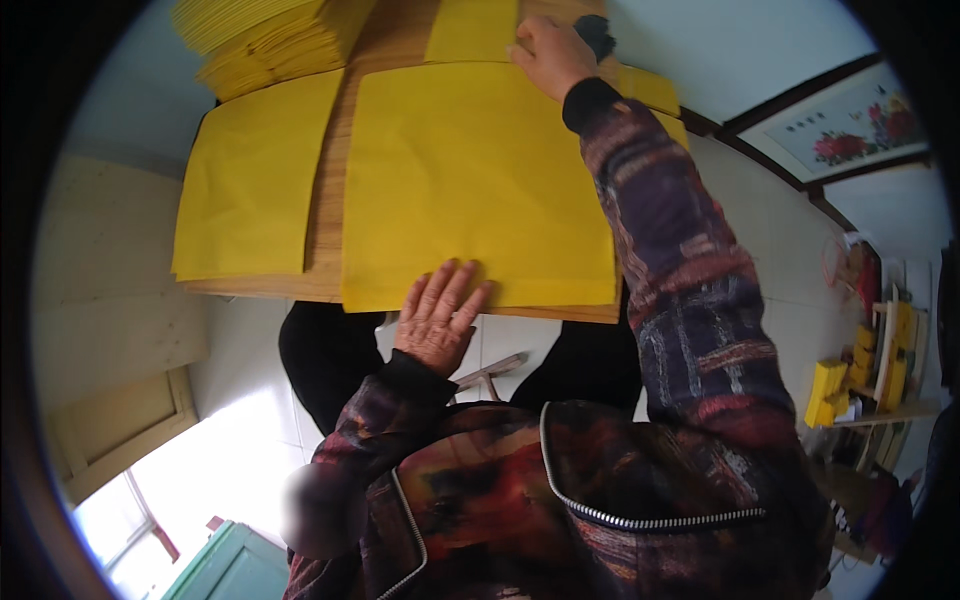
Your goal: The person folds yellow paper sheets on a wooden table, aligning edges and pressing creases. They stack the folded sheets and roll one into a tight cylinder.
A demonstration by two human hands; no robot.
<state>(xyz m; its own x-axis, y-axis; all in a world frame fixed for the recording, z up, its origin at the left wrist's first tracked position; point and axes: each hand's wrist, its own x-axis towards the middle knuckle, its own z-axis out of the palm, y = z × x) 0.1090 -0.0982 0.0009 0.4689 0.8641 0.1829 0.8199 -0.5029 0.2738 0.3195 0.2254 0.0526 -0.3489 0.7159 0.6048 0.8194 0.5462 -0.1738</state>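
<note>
A large flat yellow sheet, fabric-like and slightly creased, (pixel 480 180) covers the middle of the wooden table and overhangs its near edge slightly. My left hand (pixel 437 315) lies on the sheet's near edge, fingers stretched out and a little apart. Past the far right corner, my right hand (pixel 553 58) is closed with its fingers curled down; what they hold, if anything, is hidden. Right beside it sits a dark, lumpy object (pixel 597 38) that I cannot identify. Just left of this hand, a smaller yellow piece (pixel 470 32) reaches the large sheet's far edge.
A thick stack of folded yellow pieces (pixel 270 45) stands at the far left. Nearer, another yellow sheet (pixel 260 180) lies along the left side. More yellow pieces (pixel 650 90) show beyond my right forearm. The wooden table (pixel 325 220) ends just before my knees.
</note>
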